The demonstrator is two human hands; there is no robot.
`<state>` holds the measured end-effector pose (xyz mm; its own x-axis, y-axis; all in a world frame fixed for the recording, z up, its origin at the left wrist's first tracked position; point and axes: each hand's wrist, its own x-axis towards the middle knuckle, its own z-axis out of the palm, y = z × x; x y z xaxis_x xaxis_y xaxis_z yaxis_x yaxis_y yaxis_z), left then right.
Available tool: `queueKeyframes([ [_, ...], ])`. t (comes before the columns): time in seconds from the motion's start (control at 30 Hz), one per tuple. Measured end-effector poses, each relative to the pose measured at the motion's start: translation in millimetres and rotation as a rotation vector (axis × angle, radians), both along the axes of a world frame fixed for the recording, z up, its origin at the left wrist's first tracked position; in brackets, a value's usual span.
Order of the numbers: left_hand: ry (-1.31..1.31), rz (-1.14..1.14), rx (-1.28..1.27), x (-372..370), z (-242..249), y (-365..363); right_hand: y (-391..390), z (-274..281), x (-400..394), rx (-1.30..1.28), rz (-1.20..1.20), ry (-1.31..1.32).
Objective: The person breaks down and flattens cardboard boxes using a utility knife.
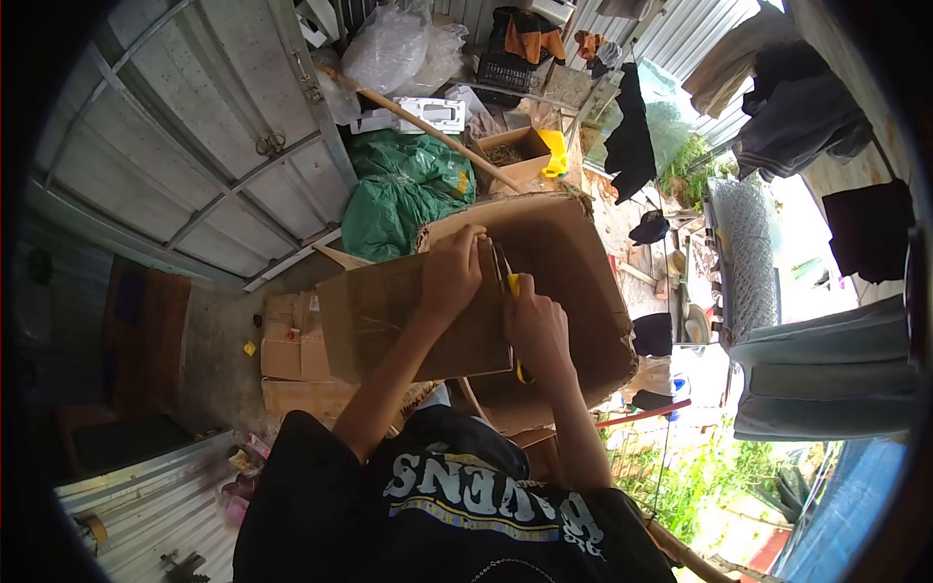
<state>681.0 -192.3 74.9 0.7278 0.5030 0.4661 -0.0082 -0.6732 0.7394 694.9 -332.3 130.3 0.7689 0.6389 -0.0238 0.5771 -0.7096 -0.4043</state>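
Note:
My right hand [536,328] is wrapped round the yellow handle of a cutter [513,284], whose thin blade lies along the edge of a brown cardboard piece [389,330]. With closed fingers, my left hand [455,272] grips that piece at its upper edge, left of the blade. The cardboard reaches over the left part of a large open cardboard box [573,282] with worn rims. My right palm hides part of the cutter.
A green bag [403,185] lies beyond the box, with a wooden stick [418,121] slanting above it. Flattened cardboard [292,340] is on the floor at left. A small box [515,155] stands farther off. Dark clothes [632,136] hang at right.

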Motion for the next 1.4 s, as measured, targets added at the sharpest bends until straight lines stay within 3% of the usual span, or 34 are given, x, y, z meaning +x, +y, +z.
queueKeyframes([
  [0.7, -0.007, -0.001, 0.063, 1.9, -1.1, -13.4, 0.1, 24.9, -1.6, -0.270, 0.038, -0.109],
  [1.17, -0.033, -0.055, 0.041, 20.2, -2.8, -18.0, -76.8, 31.8, -59.1, -0.541, 0.057, -0.049],
  [1.4, -0.012, -0.117, 0.165, 15.2, 2.0, -40.4, -121.3, 54.1, -72.1, -0.433, 0.002, 0.108],
])
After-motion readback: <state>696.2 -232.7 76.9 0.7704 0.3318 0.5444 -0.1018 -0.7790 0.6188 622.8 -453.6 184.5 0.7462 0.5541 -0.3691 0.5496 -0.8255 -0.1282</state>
